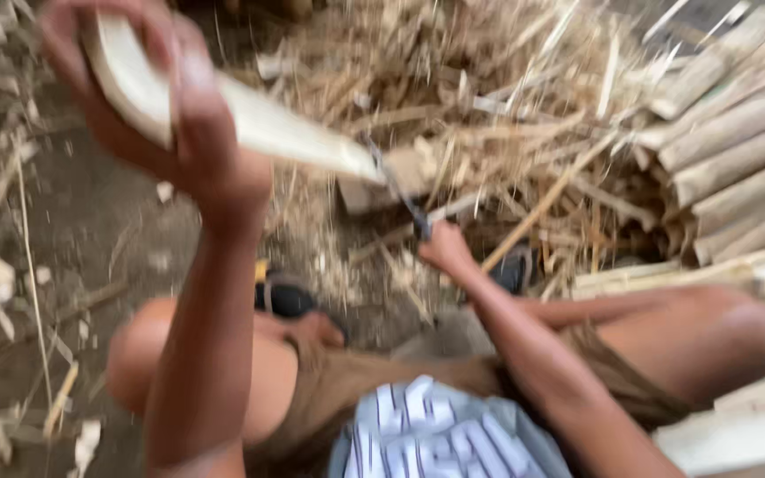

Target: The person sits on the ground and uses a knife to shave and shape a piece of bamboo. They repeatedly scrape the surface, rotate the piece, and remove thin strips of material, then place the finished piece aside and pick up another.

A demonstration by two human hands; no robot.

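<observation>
Largest first: the heap of pale dry split cane and shavings [489, 97] covered the ground ahead, and a stack of split tan bamboo lengths [737, 150] lay at the right, well apart from the hands. Bare dark earth floor [108, 221] showed at the left, with loose chips on it.

The long pale curved slat of split bamboo [285, 128] was held up in the air, upper left, sloping down to the right over the heap. Left hand [170, 115] wrapped its upper end, fingers curled round the slat's edge and thumb across the face; blur hid the fingertips. The far tip of the slat sat at or just beside the blade, though contact was not clear.

Right hand [443, 250] was lower, centre, fist closed round the handle of a dark narrow metal knife blade [400, 199], which pointed up towards the slat's tip. The fingers looked pressed together, but the detail was blurred.

Judged handling: the slat looked light and stiff, with some spring along its length, likely to split along the grain, and with edges probably sharp or splintery. The best hold seemed to be the thick upper end, a full wrap well back from the blade end.

Smallest: a small pale wood block [374, 190] lay under the blade.
</observation>
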